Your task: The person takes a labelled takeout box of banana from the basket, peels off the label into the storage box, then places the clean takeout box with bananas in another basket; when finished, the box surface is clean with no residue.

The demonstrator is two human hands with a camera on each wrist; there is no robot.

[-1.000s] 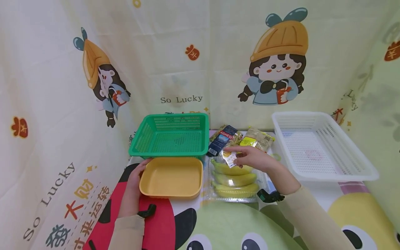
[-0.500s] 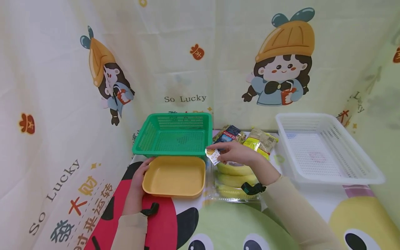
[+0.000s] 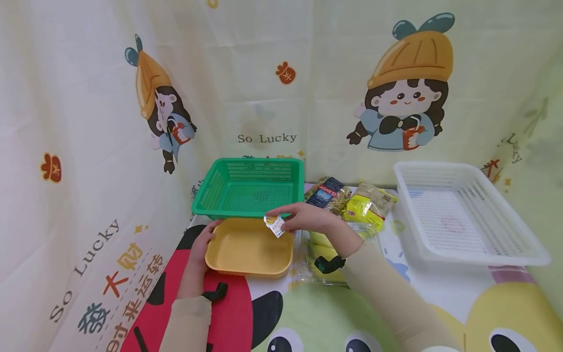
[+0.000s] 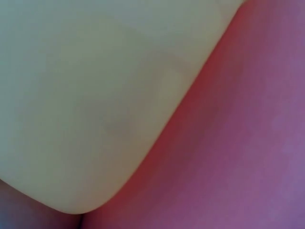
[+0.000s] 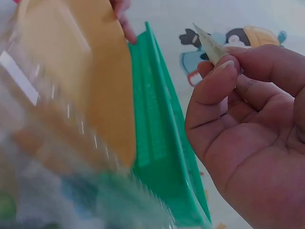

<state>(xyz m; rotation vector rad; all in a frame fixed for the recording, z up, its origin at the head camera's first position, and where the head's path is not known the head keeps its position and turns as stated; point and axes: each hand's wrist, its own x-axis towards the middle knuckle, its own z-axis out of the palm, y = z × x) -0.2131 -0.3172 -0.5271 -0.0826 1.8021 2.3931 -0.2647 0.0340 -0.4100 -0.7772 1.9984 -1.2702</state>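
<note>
In the head view my right hand (image 3: pixel 310 218) pinches a small white label (image 3: pixel 274 226) with a banana picture between thumb and fingers. The label overlaps the far right part of the yellow plastic tub (image 3: pixel 249 252). In the right wrist view the label (image 5: pixel 212 44) shows nearly edge-on at the fingertips. My left hand (image 3: pixel 202 247) lies along the tub's left side, fingers extended at its far left corner. The tub's wall (image 4: pixel 95 105) fills much of the left wrist view. Bananas (image 3: pixel 317 250) lie in a clear plastic box (image 3: pixel 303 274) under my right forearm, partly hidden.
Behind the tub stands a green basket (image 3: pixel 250 195). A pasta bag (image 3: pixel 327 193) and a yellow-labelled bag (image 3: pixel 369 203) lie behind the banana box. A white basket (image 3: pixel 479 259) stands at the right. A printed curtain (image 3: pixel 330 58) closes off the back.
My right hand has carried the label left, from over the banana box to over the tub. My left hand stays beside the tub. The head view has shifted slightly left.
</note>
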